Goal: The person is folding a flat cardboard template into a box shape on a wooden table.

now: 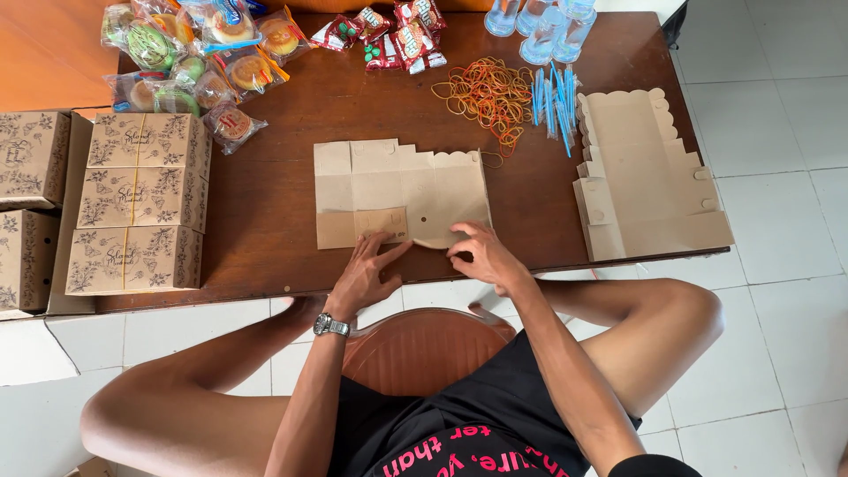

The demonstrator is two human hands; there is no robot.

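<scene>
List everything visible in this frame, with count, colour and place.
flat box blank: one, tan, table centre, under both hands
stack of blanks: one pile, tan, table right
folded boxes: three stacked in a row, more at the left edge, brown patterned
wrapped snacks: many, mixed colours, top left
red packets: several, top centre
rubber bands: heap, orange-yellow
straws: bunch, blue
water cups: several, clear, top edge
table: one, dark brown
stool: one, reddish-brown
left hand: watch on wrist
right hand: on blank

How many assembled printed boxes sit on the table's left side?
5. Three form a column: top, middle, bottom. Two lie at the left edge: upper, lower. More may be out of view.
</scene>
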